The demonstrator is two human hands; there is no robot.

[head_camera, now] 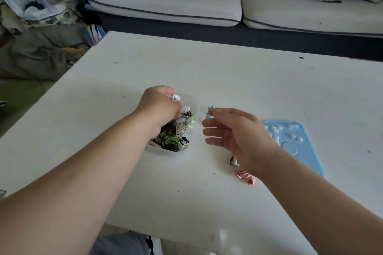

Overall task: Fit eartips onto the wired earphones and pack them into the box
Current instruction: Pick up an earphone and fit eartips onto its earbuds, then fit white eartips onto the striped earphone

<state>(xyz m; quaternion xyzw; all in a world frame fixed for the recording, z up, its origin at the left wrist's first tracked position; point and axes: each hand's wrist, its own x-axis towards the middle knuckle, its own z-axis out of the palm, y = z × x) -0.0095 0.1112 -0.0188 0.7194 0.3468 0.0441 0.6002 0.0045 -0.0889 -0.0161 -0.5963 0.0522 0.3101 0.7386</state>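
White tabletop (228,72) carries a clear plastic box (163,152) stuffed with tangled green, black and white wired earphones (176,136). A pale blue tray (309,154) dotted with white eartips (292,136) lies well to the box's right. A black-and-white coiled bundle (234,161) and a red-and-white coiled bundle (244,176) sit partly hidden by the right wrist. A small blue thing (210,112) is too blurred to name. The left hand (159,105) reaches into the box, fingers curled round a white earphone piece (176,97). The right hand (238,132) hovers beside it, fingers straight, holding nothing.
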